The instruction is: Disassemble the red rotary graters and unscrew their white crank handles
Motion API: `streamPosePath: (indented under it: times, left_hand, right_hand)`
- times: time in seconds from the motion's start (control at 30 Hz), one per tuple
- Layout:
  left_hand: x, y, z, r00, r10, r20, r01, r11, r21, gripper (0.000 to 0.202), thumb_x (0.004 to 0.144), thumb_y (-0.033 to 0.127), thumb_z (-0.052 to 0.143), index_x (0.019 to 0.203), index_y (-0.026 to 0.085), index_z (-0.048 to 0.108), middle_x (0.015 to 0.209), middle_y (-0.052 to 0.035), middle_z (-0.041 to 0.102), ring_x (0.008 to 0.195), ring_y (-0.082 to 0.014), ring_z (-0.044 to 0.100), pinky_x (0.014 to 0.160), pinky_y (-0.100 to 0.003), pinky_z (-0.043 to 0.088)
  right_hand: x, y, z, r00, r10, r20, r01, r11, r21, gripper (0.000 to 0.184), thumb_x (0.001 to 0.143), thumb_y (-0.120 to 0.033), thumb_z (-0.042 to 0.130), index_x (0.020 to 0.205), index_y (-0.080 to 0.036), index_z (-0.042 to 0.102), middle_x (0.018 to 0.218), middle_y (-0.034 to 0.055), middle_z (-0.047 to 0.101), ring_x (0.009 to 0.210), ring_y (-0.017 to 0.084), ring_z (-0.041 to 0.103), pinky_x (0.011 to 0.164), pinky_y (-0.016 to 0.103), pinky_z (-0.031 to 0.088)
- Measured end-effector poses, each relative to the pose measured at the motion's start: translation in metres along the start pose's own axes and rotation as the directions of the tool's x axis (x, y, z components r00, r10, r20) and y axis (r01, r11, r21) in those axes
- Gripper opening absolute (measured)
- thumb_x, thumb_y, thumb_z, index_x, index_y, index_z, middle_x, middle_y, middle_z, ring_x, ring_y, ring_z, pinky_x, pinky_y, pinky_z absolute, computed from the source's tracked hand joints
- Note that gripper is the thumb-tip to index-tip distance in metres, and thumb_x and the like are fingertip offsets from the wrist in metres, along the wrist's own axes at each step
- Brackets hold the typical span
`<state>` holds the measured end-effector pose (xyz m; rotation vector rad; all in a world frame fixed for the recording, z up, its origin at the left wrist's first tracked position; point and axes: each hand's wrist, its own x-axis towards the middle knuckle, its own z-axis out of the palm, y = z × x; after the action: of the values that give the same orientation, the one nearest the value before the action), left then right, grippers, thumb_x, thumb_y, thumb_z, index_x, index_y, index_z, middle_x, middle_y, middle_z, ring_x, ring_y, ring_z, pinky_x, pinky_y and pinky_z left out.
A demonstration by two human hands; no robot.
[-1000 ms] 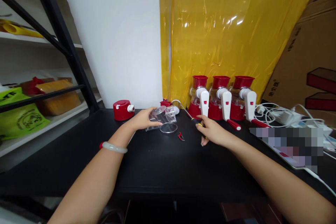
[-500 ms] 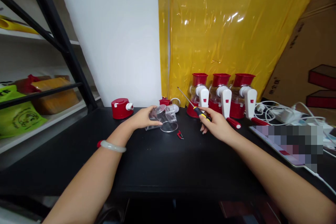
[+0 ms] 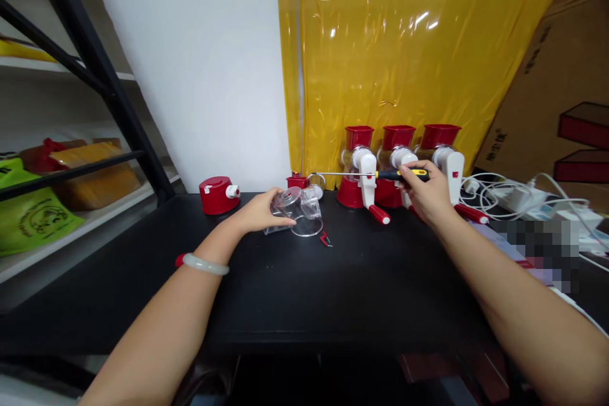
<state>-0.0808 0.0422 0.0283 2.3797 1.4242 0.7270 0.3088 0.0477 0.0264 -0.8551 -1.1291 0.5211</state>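
My left hand (image 3: 259, 212) rests on a clear plastic housing (image 3: 299, 208) lying on the black table (image 3: 295, 292), fingers wrapped over its left side. My right hand (image 3: 427, 193) is raised above the table and closed round the black-and-yellow handle of a screwdriver (image 3: 380, 174). The screwdriver lies level, its metal shaft pointing left in front of three red-and-white hand-crank machines (image 3: 397, 168). A small red clip (image 3: 325, 240) lies on the table just right of the clear housing.
A red round base part (image 3: 217, 195) sits at the back left. White cables and a charger (image 3: 518, 200) lie at the right. Yellow plastic sheeting (image 3: 404, 44) hangs behind. A metal shelf rack (image 3: 71, 158) with bags stands at the left, cardboard boxes (image 3: 566, 108) at the right.
My right hand picked the screwdriver up off the table and lifted it rightward, turning it level with the shaft pointing left. My left hand stayed on the clear housing.
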Motion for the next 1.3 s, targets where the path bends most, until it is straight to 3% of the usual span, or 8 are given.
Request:
streamPosePath:
  times: [0.17, 0.47, 0.7, 1.3]
  left_hand:
    - [0.001, -0.001, 0.003, 1.000, 0.008, 0.001, -0.008, 1.000, -0.002, 0.072, 0.062, 0.056, 0.078, 0.119, 0.019, 0.053, 0.112, -0.0110, 0.069, 0.099, -0.0286, 0.066, 0.085, -0.040, 0.051]
    - [0.002, -0.006, 0.006, 0.998, 0.066, -0.020, -0.066, 0.998, -0.019, 0.070, 0.063, 0.055, 0.079, 0.118, 0.020, 0.054, 0.111, -0.0095, 0.068, 0.099, -0.0284, 0.066, 0.086, -0.041, 0.051]
    - [0.001, -0.004, 0.010, 0.994, 0.094, -0.054, -0.095, 0.995, -0.008, 0.072, 0.062, 0.056, 0.079, 0.118, 0.020, 0.052, 0.112, -0.0111, 0.068, 0.101, -0.0295, 0.066, 0.089, -0.044, 0.051]
    - [-0.002, 0.007, 0.013, 0.982, 0.111, -0.155, -0.109, 0.994, 0.026, 0.076, 0.061, 0.055, 0.080, 0.123, 0.021, 0.052, 0.117, -0.0114, 0.067, 0.104, -0.0296, 0.066, 0.091, -0.043, 0.051]
  right_hand:
    - [0.003, 0.006, 0.001, 0.991, 0.090, -0.100, -0.081, 0.993, 0.087, 0.024, 0.072, -0.038, 0.073, 0.077, -0.025, 0.054, 0.055, -0.0053, 0.052, 0.038, 0.011, 0.048, 0.031, 0.021, 0.033]
    - [0.007, 0.017, -0.002, 0.976, 0.126, -0.179, -0.111, 0.989, 0.096, 0.020, 0.071, -0.031, 0.070, 0.074, -0.023, 0.052, 0.053, -0.0054, 0.052, 0.035, 0.009, 0.046, 0.027, 0.018, 0.030]
    - [0.006, 0.018, -0.001, 0.978, 0.133, -0.159, -0.121, 0.989, 0.080, 0.021, 0.072, -0.033, 0.070, 0.074, -0.025, 0.050, 0.045, -0.0074, 0.046, 0.033, 0.011, 0.043, 0.026, 0.019, 0.027]
    - [0.007, 0.018, -0.003, 0.984, 0.092, -0.150, -0.075, 0.991, 0.113, 0.024, 0.072, -0.038, 0.072, 0.072, -0.027, 0.051, 0.049, -0.0045, 0.044, 0.032, 0.011, 0.041, 0.022, 0.024, 0.025]
